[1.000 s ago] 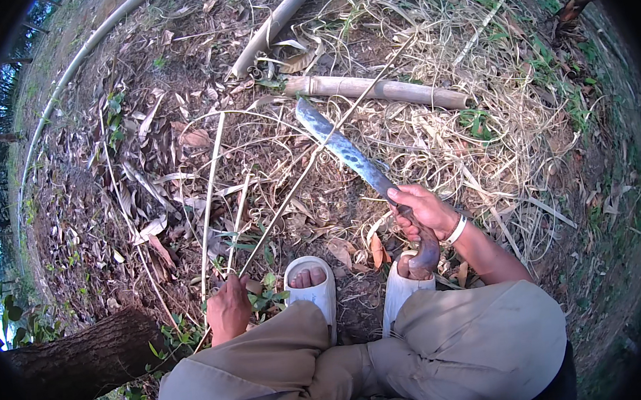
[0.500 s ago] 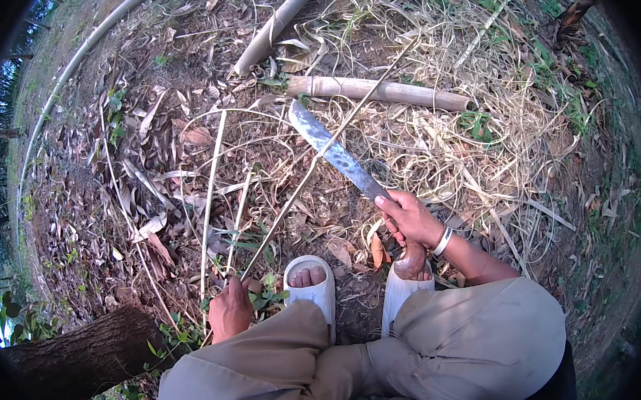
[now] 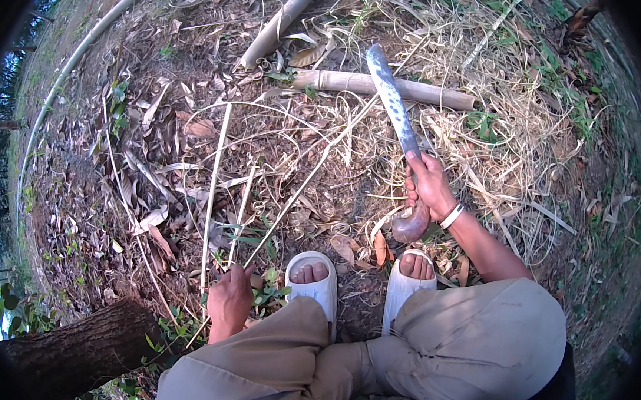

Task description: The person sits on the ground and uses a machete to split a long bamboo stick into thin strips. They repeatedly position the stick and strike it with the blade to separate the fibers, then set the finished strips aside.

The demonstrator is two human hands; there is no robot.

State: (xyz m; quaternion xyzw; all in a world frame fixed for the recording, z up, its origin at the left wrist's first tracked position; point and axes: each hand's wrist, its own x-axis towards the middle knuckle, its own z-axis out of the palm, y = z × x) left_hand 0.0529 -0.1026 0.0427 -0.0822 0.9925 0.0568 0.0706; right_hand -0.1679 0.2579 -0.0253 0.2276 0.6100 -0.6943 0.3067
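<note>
My right hand (image 3: 429, 186) is wrapped round the handle of a machete (image 3: 392, 102). The blade points away from me, worn grey with pale patches, and the rounded brown butt of the handle hangs below my fist. At lower left, my left hand (image 3: 229, 299) is closed on the near end of a long thin bamboo strip (image 3: 294, 199). This strip slants up to the right, its far part passing behind the blade. Close by my left hand, two more pale strips, a longer one (image 3: 216, 181) and a shorter one (image 3: 242, 209), reach away over the ground.
A cut bamboo pole (image 3: 357, 84) lies across the ground ahead, with another pole (image 3: 282, 24) beyond. Curly bamboo shavings (image 3: 511, 161) cover the right side, dry leaves the left. A tree trunk (image 3: 86, 350) lies at lower left. My feet wear white slides (image 3: 312, 286).
My right hand has moved up and right, and the machete has swung from leaning left to nearly upright. The bamboo strip now looks bent partway along. My left hand stays in place.
</note>
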